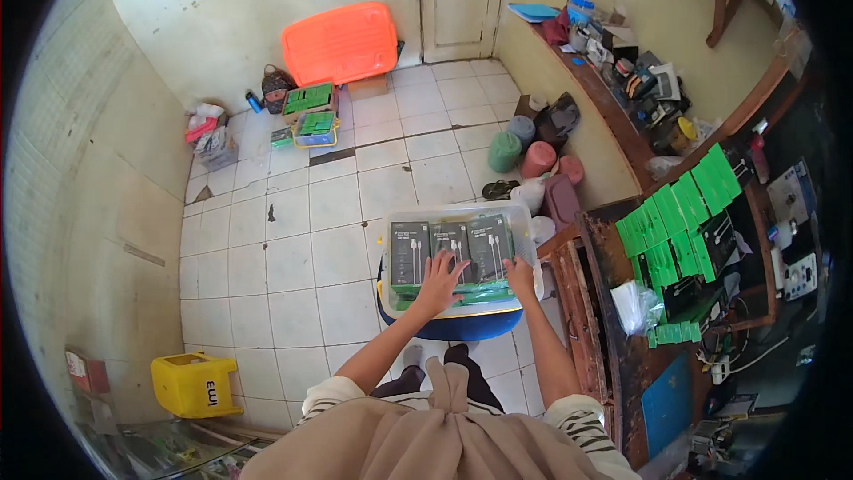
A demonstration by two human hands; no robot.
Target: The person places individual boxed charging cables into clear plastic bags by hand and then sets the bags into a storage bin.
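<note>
Dark cable boxes with white cable pictures lie in a row inside a translucent plastic tub point(526, 218): a left box point(409, 244), a middle box point(449, 236) and a right box point(490, 244). Green packaging point(475, 296) shows along their near side. My left hand point(438, 284) lies over the middle box's lower part, open with its fingers spread. At the right box's outer edge, close to the tub's wall, is my right hand point(519, 278). Its fingers point away from me, apart from the thumb, and nothing shows gripped in them. Beneath the tub sits a blue container point(462, 329) with a yellow rim.
To my right, stacks of green-sided boxes point(675, 213) cover a wooden desk point(622, 249). A yellow stool point(191, 384) stands at left. An orange lid point(340, 40) leans on the far wall near boxes in a basket point(315, 138). Rolls point(538, 160) stand beyond the tub.
</note>
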